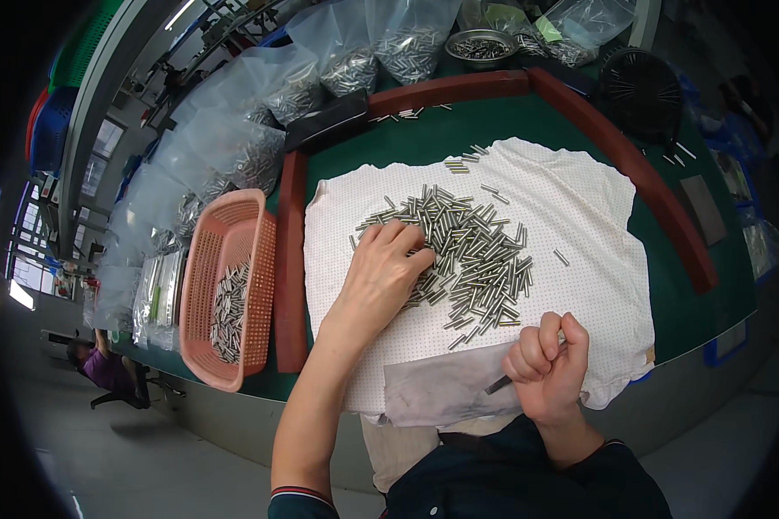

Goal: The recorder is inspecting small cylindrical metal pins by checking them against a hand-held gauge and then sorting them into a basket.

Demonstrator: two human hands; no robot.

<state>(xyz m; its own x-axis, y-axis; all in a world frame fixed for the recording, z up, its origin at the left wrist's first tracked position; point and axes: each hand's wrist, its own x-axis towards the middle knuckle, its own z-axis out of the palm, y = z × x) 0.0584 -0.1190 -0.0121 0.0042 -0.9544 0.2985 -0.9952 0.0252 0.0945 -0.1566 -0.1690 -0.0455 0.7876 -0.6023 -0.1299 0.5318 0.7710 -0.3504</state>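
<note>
A heap of short, shiny metal pins (485, 268) lies on a white dotted cloth (580, 199). My left hand (388, 264) rests on the left side of the heap, fingers curled down and fingertips hidden, so what they pinch does not show. Closer to me, my right hand (545, 363) is closed in a fist around a slim tool with a dark flat end (498, 385), which sticks out on its left. Something small and shiny shows by its thumb, too small to name. Below that tool is a stained grey cloth (433, 385).
A pink plastic basket (264, 285) holding more pins stands at left. Dark red rails (292, 259) frame the green table (337, 156). Behind are clear bags of metal parts (411, 52), a round metal bowl (482, 48) and a black round object (639, 91). Another person sits far left.
</note>
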